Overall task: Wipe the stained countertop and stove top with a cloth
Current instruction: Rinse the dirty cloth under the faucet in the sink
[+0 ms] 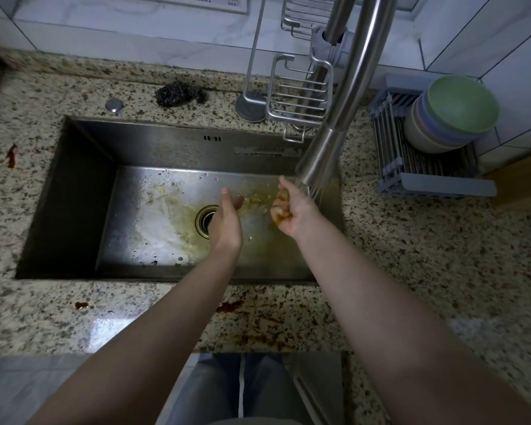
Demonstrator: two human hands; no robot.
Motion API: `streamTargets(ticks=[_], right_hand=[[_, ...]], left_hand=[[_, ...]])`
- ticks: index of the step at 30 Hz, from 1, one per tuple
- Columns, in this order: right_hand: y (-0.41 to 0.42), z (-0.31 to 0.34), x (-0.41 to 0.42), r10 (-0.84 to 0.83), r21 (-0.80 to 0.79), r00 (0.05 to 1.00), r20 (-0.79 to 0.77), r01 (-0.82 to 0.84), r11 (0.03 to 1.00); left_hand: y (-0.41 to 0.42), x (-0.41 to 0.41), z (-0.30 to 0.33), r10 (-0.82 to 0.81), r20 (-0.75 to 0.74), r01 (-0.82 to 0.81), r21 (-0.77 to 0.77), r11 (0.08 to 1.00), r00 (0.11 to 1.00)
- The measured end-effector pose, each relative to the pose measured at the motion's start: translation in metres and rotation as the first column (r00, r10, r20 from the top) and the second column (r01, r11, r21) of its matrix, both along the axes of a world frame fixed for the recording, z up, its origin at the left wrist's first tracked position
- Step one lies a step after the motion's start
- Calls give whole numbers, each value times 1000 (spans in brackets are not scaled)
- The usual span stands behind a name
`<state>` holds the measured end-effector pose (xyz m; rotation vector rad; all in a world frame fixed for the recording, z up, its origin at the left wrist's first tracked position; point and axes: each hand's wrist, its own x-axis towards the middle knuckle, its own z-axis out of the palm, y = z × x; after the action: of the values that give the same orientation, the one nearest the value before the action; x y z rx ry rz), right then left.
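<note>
Both my hands are over the steel sink. My right hand is closed around a wadded, brown-stained cloth just beside the stream of water from the faucet head. My left hand is held beside it above the drain, fingers apart and holding nothing. The speckled granite countertop carries reddish-brown stains along the front edge, a small blot at front left and a red one at far left. No stove top is in view.
Yellowish residue spreads over the sink floor. A dark scouring pad and a metal rack stand behind the sink. At right, stacked bowls sit on a grey drying rack. Tiled wall runs behind.
</note>
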<state>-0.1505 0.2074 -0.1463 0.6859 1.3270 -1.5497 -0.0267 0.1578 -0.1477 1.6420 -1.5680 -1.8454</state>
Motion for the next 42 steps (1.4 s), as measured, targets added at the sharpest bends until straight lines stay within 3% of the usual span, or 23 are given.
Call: streamTargets(ticks=[8, 16, 21, 24, 26, 30, 32, 34, 38, 42], right_hand=[[-5, -8, 2, -64, 80, 993, -101, 72, 994], [18, -11, 6, -10, -190, 999, 35, 17, 982], [42, -6, 12, 218, -306, 975, -39, -220, 926], [56, -11, 15, 345, -309, 934, -93, -356, 882], [63, -16, 16, 380, -301, 914, -143, -406, 863], [68, -9, 22, 381, -286, 898, -219, -432, 855], [68, -7, 22, 374, -231, 883, -283, -441, 867], [69, -11, 19, 384, -70, 841, -382, -440, 895], [74, -13, 14, 500, 331, 587, -637, -377, 865], [72, -3, 14, 559, 468, 471, -683, -306, 829]], left_hand=[[-5, 4, -3, 17, -39, -19, -42, 999, 999], [6, -9, -8, -271, -78, 266, -64, 962, 959], [7, -14, -12, -250, -72, 244, -81, 966, 965], [4, -14, -10, -261, -130, 268, 35, 963, 956], [4, -16, -9, -323, -174, 340, 75, 937, 930], [2, -18, -4, -424, -125, 431, 31, 902, 897], [2, -21, -1, -434, -102, 434, -22, 901, 895], [2, -23, 2, -420, -92, 411, -102, 906, 903], [0, -23, -1, -387, -73, 357, -258, 898, 919], [-1, -24, 0, -401, -6, 364, -405, 839, 916]])
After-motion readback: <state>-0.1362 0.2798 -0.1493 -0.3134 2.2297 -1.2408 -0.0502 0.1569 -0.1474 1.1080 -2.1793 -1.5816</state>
